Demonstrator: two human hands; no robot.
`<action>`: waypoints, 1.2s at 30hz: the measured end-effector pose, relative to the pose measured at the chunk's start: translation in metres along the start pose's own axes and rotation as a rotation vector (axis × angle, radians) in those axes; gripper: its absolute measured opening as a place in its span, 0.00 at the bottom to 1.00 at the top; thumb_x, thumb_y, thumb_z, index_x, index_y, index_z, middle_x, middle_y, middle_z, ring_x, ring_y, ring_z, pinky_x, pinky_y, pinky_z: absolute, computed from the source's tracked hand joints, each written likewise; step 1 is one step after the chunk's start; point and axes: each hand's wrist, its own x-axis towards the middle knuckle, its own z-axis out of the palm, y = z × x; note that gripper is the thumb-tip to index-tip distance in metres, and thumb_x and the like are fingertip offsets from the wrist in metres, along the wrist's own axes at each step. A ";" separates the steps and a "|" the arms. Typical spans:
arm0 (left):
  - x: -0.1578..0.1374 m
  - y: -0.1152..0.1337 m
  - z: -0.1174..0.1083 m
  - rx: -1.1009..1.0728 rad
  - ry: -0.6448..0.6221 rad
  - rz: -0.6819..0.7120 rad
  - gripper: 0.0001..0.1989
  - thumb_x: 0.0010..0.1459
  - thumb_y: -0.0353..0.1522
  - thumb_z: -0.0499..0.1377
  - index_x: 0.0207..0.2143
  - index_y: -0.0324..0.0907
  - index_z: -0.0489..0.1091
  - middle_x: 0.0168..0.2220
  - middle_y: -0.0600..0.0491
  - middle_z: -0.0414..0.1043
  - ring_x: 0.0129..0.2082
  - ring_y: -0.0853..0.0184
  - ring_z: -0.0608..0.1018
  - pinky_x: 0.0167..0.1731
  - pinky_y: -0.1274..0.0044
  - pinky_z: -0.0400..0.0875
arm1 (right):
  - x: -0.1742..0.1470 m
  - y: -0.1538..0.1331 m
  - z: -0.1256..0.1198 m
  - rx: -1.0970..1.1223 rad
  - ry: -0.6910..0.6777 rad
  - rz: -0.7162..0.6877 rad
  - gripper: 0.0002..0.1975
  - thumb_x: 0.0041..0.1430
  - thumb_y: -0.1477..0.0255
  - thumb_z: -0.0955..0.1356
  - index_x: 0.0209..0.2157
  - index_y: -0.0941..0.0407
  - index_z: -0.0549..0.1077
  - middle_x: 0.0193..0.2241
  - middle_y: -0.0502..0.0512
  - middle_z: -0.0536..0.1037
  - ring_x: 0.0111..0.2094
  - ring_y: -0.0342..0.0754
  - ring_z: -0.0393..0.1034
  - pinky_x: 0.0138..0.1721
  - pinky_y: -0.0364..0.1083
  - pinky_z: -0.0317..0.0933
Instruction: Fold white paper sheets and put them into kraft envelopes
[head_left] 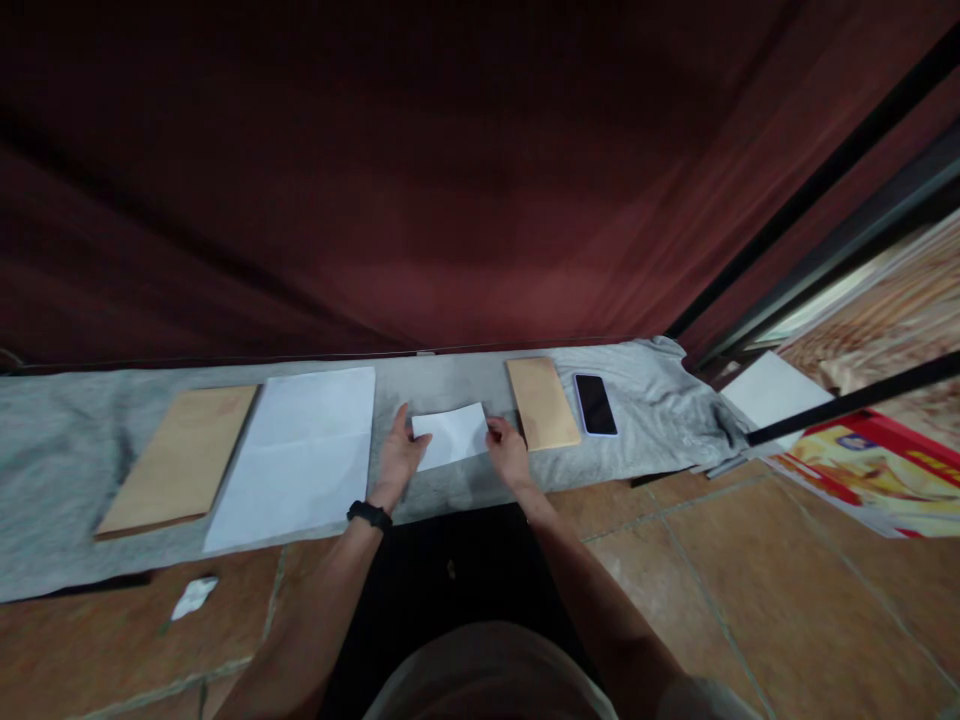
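A small white folded sheet of paper (451, 437) is between my hands, above the grey cloth (450, 378). My left hand (400, 455) holds its left edge, the thumb on top and the index finger stretched away; the other fingers are hidden. At the right edge, my right hand (508, 450) pinches the paper with curled fingers. Just right of that hand lies a tan envelope (545, 402). A large white sheet (300, 450) with a faint crease across it lies flat to the left of my left hand.
A stack of brown envelopes (184, 455) lies at far left. A phone (596, 405) rests right of the tan envelope. Dark red curtain (420, 200) hangs behind the cloth. Black bars, a white board (772, 395) and a printed box (877, 470) stand at right. Crumpled tissue (194, 597) lies on the tiles.
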 end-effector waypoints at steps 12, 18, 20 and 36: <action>0.011 0.002 0.000 0.105 -0.117 0.060 0.42 0.53 0.33 0.62 0.70 0.42 0.55 0.27 0.57 0.71 0.27 0.62 0.76 0.35 0.71 0.72 | -0.011 -0.016 0.020 -0.618 -0.171 -0.484 0.24 0.73 0.66 0.62 0.66 0.57 0.65 0.67 0.61 0.65 0.68 0.55 0.57 0.69 0.57 0.50; 0.006 0.008 -0.001 0.200 -0.084 0.052 0.37 0.58 0.32 0.59 0.70 0.40 0.57 0.35 0.50 0.77 0.34 0.59 0.80 0.40 0.69 0.74 | -0.016 -0.004 0.029 -0.680 -0.116 -0.487 0.29 0.72 0.61 0.63 0.68 0.61 0.61 0.69 0.66 0.60 0.70 0.60 0.53 0.69 0.60 0.48; -0.005 0.013 0.003 0.298 0.027 0.137 0.33 0.61 0.31 0.55 0.69 0.39 0.59 0.47 0.43 0.76 0.45 0.55 0.80 0.49 0.66 0.73 | -0.017 -0.003 0.030 -0.682 -0.106 -0.485 0.30 0.72 0.61 0.63 0.69 0.60 0.60 0.69 0.67 0.59 0.71 0.60 0.53 0.69 0.61 0.48; -0.043 0.006 0.040 0.748 -0.119 0.472 0.30 0.72 0.39 0.42 0.70 0.37 0.56 0.72 0.42 0.53 0.73 0.54 0.53 0.70 0.57 0.48 | -0.013 0.001 -0.002 -0.641 -0.152 -0.461 0.24 0.73 0.69 0.59 0.67 0.60 0.64 0.67 0.61 0.64 0.68 0.53 0.58 0.70 0.58 0.48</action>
